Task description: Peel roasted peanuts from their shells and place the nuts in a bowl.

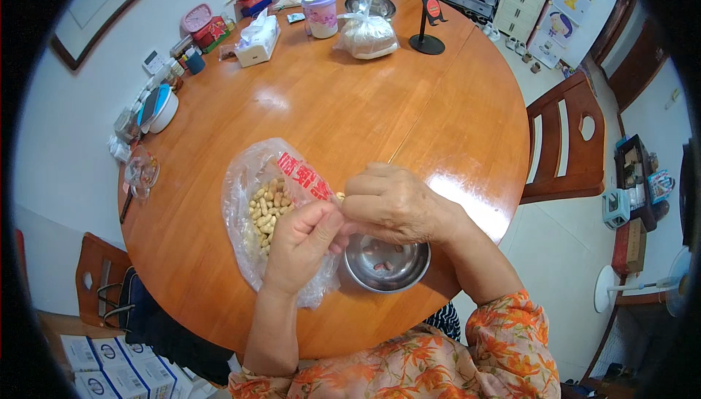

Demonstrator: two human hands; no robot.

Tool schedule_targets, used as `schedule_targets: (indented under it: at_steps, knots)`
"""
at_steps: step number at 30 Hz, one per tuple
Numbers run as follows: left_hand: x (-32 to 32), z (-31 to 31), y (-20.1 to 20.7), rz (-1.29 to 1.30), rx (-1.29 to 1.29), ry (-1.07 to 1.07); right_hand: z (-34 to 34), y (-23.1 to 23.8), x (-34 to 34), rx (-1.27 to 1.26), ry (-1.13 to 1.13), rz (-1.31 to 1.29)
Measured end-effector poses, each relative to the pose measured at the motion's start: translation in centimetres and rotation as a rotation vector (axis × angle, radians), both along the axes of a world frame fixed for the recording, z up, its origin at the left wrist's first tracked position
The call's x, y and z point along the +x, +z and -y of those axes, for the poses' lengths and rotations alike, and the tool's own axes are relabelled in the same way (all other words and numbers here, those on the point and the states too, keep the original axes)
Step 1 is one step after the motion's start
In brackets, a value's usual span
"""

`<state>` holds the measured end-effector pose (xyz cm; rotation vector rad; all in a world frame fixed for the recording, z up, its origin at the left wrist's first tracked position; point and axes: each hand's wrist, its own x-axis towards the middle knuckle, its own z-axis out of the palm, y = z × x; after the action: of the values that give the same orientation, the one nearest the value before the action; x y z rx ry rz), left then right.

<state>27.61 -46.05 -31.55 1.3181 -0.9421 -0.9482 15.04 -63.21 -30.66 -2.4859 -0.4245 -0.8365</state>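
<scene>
My left hand [307, 242] and my right hand [391, 203] meet in front of me, both closed with fingertips together. A pale bit of a peanut [339, 196] shows between them; the rest is hidden by my fingers. Under and beside my left hand lies an opened clear plastic bag [241, 213] with red print, holding many unshelled peanuts [269, 208]. Partly beneath my right hand stands a shiny metal bowl [387, 278] with a few reddish peanut kernels [387, 266] at its bottom.
The round wooden table [314, 107] carries a tissue box [259, 43], a lidded purple-and-white cup [320, 13], a tied plastic bag [369, 37], a black stand [427, 37] and a glass dish [142, 169]. A wooden chair [566, 143] stands at the right, another chair [98, 275] at the left.
</scene>
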Motion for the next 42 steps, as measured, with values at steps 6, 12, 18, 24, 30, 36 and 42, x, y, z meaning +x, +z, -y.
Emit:
schedule_targets:
  at_steps: [6,12,18,24,30,36,42]
  knots:
    - [0.0,-0.1,-0.2,-0.122,0.023,0.006,-0.2,0.0,0.4,0.009,0.02,0.07]
    - [0.1,-0.3,-0.3,-0.182,-0.007,-0.005,-0.4,0.1,0.2,0.021,0.011,0.105]
    - [0.1,-0.1,-0.6,-0.124,-0.002,-0.003,-0.1,-0.7,0.2,0.17,0.022,0.004]
    - [-0.2,0.4,-0.7,-0.119,-0.022,0.007,0.3,-1.2,0.2,0.316,0.045,-0.099]
    - [-0.5,0.5,-1.3,-0.096,-0.036,0.195,0.2,-1.7,0.9,0.093,-0.097,0.134]
    - [-0.4,1.2,-1.3,-0.195,-0.099,0.191,2.8,-2.3,-0.1,0.218,-0.23,0.027]
    - [0.0,1.2,-1.5,-0.15,-0.091,0.217,2.7,-3.1,0.5,0.169,-0.427,-0.126]
